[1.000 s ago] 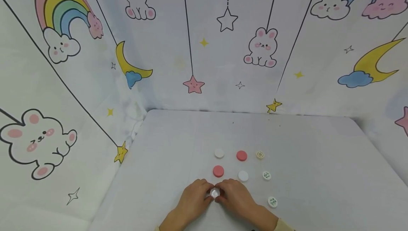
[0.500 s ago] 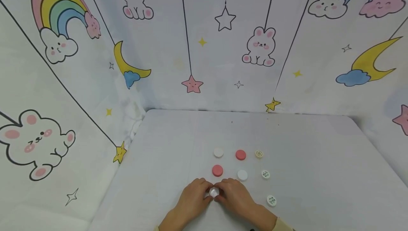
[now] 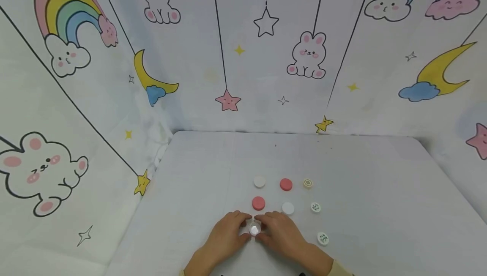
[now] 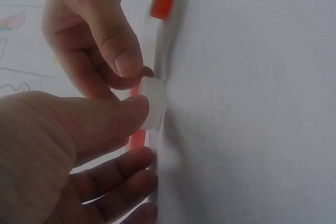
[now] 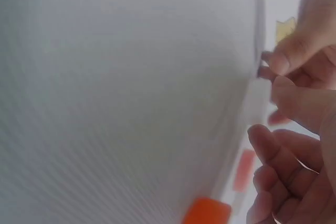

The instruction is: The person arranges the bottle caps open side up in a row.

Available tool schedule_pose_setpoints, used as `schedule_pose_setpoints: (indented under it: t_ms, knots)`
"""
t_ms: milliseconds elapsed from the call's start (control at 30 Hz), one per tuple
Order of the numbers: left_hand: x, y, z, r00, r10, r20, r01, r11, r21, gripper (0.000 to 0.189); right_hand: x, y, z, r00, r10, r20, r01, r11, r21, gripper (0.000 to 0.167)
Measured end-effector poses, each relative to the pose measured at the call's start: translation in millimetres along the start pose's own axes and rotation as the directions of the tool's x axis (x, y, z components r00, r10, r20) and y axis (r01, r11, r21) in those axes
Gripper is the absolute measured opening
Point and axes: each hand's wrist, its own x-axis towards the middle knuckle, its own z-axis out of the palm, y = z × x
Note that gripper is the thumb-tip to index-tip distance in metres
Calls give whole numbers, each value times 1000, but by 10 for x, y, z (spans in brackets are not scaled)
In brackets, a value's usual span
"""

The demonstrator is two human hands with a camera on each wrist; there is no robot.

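Note:
A small round white cap-like piece sits on the white tabletop between the two hands, its top glossy. My left hand is to its left, thumb near its front edge and index finger raised away with a gap. On the other side, my right hand has thumb and index finger spread around the piece. In the left wrist view, the left thumb overlaps the white piece, while the other left fingers stand apart from it. Whether the thumbs touch it is unclear. The right wrist view shows the piece only as a blur.
Behind the hands lie a red disc, a white disc, another white disc and another red disc. Rightward are a yellowish patterned piece and two green-marked white pieces. A printed cloth surrounds the tabletop.
Both hands pinched the white piece earlier; now their fingers have loosened and the left hand has drawn slightly left. The whole view has shifted a little. The other discs keep their layout.

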Motion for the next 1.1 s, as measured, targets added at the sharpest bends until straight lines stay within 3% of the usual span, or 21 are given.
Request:
schedule_pose_setpoints:
  t_ms: [233, 600, 900, 1100]
  knots:
    - [11, 11, -62, 1000, 15, -8, -16, 1000, -26, 35, -60, 50, -123, 995, 6, -101, -4, 1000, 20, 38]
    - [140, 107, -120, 996, 87, -34, -88, 996, -9, 28, -206, 202, -235, 990, 41, -138, -38, 999, 25, 36]
    - [265, 304, -88, 993, 110, 38, -108, 993, -48, 28, -378, 318, -391, 986, 140, -89, -136, 990, 43, 32]
    - [339, 455, -7, 987, 143, 73, -138, 989, -60, 29, -511, 384, -424, 978, 159, -137, -155, 987, 37, 33]
